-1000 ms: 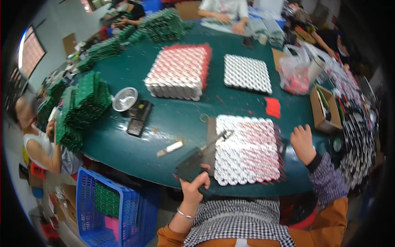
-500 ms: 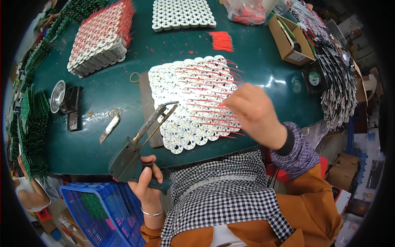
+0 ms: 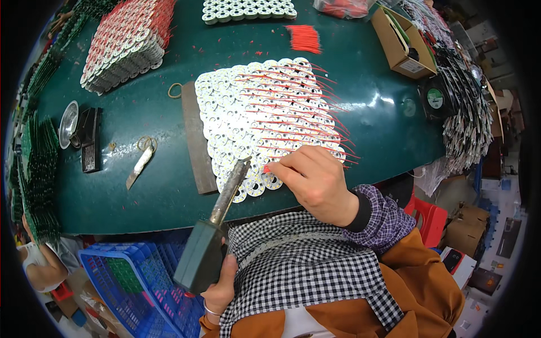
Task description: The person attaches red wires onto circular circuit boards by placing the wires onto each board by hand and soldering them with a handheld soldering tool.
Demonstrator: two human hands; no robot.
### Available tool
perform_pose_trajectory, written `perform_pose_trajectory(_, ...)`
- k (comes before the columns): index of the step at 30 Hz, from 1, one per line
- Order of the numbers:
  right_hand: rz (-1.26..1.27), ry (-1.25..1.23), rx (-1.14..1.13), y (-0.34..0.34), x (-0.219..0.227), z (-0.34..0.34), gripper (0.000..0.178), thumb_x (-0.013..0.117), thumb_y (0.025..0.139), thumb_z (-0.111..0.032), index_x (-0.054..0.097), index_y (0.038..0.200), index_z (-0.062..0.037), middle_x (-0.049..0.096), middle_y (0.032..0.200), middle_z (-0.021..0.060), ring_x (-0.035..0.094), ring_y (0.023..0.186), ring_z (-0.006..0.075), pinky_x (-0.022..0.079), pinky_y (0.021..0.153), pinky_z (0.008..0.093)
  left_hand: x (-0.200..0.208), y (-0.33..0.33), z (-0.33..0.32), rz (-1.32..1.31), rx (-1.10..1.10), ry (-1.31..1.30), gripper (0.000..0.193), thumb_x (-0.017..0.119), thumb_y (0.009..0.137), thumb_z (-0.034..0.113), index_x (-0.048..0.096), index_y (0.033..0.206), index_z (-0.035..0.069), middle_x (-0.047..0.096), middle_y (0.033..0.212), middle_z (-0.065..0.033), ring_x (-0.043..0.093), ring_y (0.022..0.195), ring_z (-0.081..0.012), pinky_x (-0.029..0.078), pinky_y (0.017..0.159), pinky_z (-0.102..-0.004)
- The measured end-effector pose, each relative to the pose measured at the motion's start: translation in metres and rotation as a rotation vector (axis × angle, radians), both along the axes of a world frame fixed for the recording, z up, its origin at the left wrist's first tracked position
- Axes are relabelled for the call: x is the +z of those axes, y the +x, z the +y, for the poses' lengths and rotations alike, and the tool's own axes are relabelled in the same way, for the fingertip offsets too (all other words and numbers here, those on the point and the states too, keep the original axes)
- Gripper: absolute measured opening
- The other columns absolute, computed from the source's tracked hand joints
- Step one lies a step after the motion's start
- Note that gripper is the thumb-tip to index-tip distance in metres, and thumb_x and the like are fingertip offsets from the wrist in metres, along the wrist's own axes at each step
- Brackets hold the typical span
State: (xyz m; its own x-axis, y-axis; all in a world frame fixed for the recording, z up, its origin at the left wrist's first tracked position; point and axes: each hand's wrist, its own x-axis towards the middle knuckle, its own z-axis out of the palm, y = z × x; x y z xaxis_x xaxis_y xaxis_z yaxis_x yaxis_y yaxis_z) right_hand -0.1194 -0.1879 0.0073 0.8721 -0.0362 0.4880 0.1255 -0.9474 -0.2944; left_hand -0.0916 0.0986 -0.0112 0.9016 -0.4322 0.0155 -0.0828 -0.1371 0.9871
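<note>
Seemingly soldering red wire (image 3: pixel 267 168) to the discs (image 3: pixel 222 110) at centre, with hands apart, gripping the iron (image 3: pixel 198 256) in the left hand (image 3: pixel 221 286), pinching wire in the right hand (image 3: pixel 316 185) over the near edge, likely needing steady tip alignment next.

Left hand (image 3: pixel 221 286) partly hidden, plastic bag (image 3: pixel 341 8) cropped

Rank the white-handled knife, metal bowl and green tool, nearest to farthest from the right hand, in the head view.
1. Green tool: just left, in the left hand.
2. White-handled knife: farther left.
3. Metal bowl: farthest left.
</note>
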Motion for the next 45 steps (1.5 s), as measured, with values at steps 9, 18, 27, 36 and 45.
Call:
perform_pose_trajectory(9,-0.002,-0.004,-0.008,0.001,-0.007,0.002,0.018,0.067,0.077,-0.008,0.069,0.094,-0.0023,0.059,0.083,0.0047,0.060,0.078,0.0206,0.048,0.068,0.0340,0.004,-0.008,-0.004,0.011,-0.051,0.141,0.039,0.066,0.089,-0.008,0.058,0.128,-0.005,0.068,0.117,-0.0143,0.059,0.064,-0.0102,0.049,0.054,-0.0245)
perform_pose_trajectory(18,0.013,-0.039,0.000,0.002,-0.004,0.001,0.017,0.068,0.077,-0.007,0.069,0.092,-0.0003,0.057,0.080,0.0056,0.058,0.077,0.0207,0.048,0.065,0.0336,0.002,-0.005,-0.005,-0.050,-0.120,0.216,0.035,0.066,0.091,-0.006,0.061,0.125,-0.005,0.068,0.113,-0.0123,0.060,0.065,-0.0099,0.050,0.055,-0.0244)
perform_pose_trajectory(27,0.047,-0.046,-0.028,0.002,0.000,0.004,0.022,0.072,0.074,-0.007,0.071,0.095,-0.0010,0.062,0.082,0.0056,0.060,0.074,0.0210,0.050,0.065,0.0335,-0.007,-0.004,0.001,-0.072,-0.099,0.239,0.026,0.069,0.091,-0.007,0.064,0.116,-0.007,0.069,0.096,-0.0112,0.060,0.064,-0.0113,0.050,0.055,-0.0256)
perform_pose_trajectory(36,0.029,-0.007,-0.034,0.002,-0.003,0.005,0.021,0.072,0.074,-0.006,0.072,0.095,-0.0022,0.062,0.083,0.0052,0.061,0.075,0.0212,0.049,0.066,0.0330,0.010,-0.010,-0.002,0.003,-0.036,-0.023,0.041,0.059,0.089,-0.012,0.053,0.130,-0.008,0.068,0.110,-0.0169,0.057,0.061,-0.0132,0.048,0.052,-0.0272)
perform_pose_trajectory(45,-0.019,0.046,0.012,-0.020,0.002,0.002,0.026,0.067,0.076,-0.007,0.070,0.101,0.0004,0.062,0.087,0.0064,0.061,0.078,0.0223,0.050,0.070,0.0345,0.010,-0.019,0.004,-0.003,-0.040,0.164,0.046,0.063,0.089,-0.009,0.053,0.133,-0.006,0.067,0.123,-0.0193,0.059,0.063,-0.0121,0.049,0.054,-0.0261)
